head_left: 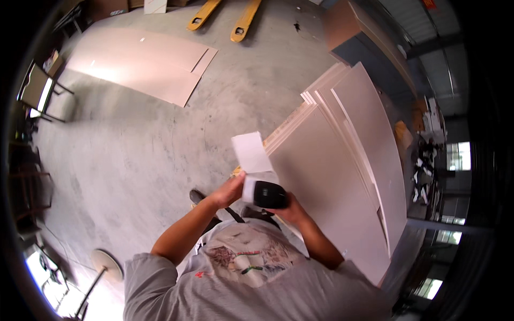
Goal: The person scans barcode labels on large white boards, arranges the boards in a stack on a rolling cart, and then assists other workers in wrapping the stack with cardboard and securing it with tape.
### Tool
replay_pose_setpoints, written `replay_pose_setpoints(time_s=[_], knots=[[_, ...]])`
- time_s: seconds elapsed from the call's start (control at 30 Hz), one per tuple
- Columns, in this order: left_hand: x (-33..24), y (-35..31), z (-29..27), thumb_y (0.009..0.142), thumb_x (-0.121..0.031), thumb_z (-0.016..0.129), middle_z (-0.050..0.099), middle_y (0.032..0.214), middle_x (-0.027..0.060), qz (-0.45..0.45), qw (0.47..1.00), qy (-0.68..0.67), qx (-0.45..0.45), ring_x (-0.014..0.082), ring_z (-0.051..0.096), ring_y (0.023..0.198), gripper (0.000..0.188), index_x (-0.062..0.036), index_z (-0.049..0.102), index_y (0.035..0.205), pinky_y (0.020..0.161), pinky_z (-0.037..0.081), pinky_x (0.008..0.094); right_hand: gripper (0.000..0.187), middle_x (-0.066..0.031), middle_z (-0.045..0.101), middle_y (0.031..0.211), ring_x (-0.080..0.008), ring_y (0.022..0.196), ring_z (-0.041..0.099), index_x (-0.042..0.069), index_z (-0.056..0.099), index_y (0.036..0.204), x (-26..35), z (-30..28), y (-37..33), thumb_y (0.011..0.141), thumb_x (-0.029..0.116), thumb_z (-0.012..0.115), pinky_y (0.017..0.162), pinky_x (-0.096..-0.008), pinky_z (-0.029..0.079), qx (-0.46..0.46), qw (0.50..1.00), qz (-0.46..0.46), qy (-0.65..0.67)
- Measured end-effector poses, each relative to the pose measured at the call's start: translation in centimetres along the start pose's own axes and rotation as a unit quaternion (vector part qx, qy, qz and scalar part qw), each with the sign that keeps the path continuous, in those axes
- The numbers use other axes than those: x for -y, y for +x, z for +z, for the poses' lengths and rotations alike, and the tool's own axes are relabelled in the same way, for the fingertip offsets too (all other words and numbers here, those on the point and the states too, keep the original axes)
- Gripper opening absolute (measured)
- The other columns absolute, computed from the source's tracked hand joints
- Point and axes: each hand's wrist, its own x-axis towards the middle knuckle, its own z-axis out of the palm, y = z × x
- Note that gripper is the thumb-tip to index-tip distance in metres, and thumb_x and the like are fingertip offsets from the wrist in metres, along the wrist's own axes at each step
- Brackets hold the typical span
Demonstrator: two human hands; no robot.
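Note:
In front of my chest is a small white box [248, 191] with its lid flap [252, 153] standing open, away from me. My left hand [230, 192] grips the box's left side, thumb near the hinge of the flap. A black, rounded device [269, 195], with a small pale mark on top, lies against the box's right part. It resembles a computer mouse, but its kind is not certain. My right hand [292, 209] is closed around the device's right end. Its fingertips are hidden underneath. Whether the device is partly inside the box I cannot tell.
Close on my right rises a stack of large pale boards [326, 171]. Flat sheets [139, 64] lie on the concrete floor at far left. Two yellow pallet-jack forks [246, 21] are at the far side. A round-topped stool [107, 265] stands at near left, a chair [37, 91] beyond.

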Motion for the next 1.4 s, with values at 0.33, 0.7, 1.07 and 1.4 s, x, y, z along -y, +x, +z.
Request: replay_pose_setpoints(time_s=[0.33, 0.7, 1.07, 1.4], knots=[[-10.1, -7.9, -5.9, 0.089, -0.012, 0.068, 0.067, 0.100, 0.0023, 0.245, 0.933, 0.025, -0.262, 0.0121, 0.061, 0.086, 0.028, -0.0034, 0.063, 0.115, 0.073, 0.047, 0.0285, 0.046, -0.0052, 0.071, 0.103, -0.0138, 0.095, 0.063, 0.003, 0.064, 0.118, 1.9, 2.7, 10.3, 0.075, 0.006, 0.081, 0.091, -0.0317, 0.050, 0.098, 0.987, -0.022, 0.125], [-9.0, -16.8, -11.2, 0.083, -0.002, 0.063, 0.064, 0.108, 0.0083, 0.217, 0.842, 0.071, -0.489, 0.0205, 0.063, 0.095, 0.033, -0.0014, 0.058, 0.115, 0.081, 0.051, 0.0313, 0.030, -0.0200, 0.070, 0.086, -0.0378, 0.083, 0.067, -0.001, 0.069, 0.093, -29.0, -24.2, 5.1, 0.080, 0.026, 0.070, 0.075, -0.0456, 0.051, -0.578, 0.772, 0.233, -0.127], [-9.3, -10.8, -12.2, 0.075, -0.014, 0.080, 0.063, 0.100, 0.0121, 0.099, 0.774, 0.250, -0.574, 0.0215, 0.060, 0.085, 0.092, -0.0227, 0.030, 0.151, 0.073, 0.053, 0.0344, 0.030, -0.0203, 0.067, 0.100, -0.0363, 0.088, 0.065, 0.001, 0.065, 0.103, -33.2, -27.5, 11.3, 0.083, 0.022, 0.066, 0.075, -0.0441, 0.053, -0.496, 0.803, 0.196, -0.265], [-12.5, -18.9, -20.2, 0.074, -0.001, 0.057, 0.071, 0.113, 0.0100, 0.296, 0.698, 0.253, -0.601, 0.0206, 0.066, 0.097, 0.048, -0.0108, 0.069, 0.120, 0.091, 0.051, 0.0336, 0.035, -0.0180, 0.062, 0.114, -0.0306, 0.086, 0.064, 0.000, 0.060, 0.118, -6.8, -16.4, 18.3, 0.085, 0.013, 0.063, 0.068, -0.0419, 0.056, -0.492, 0.863, 0.066, -0.097]])
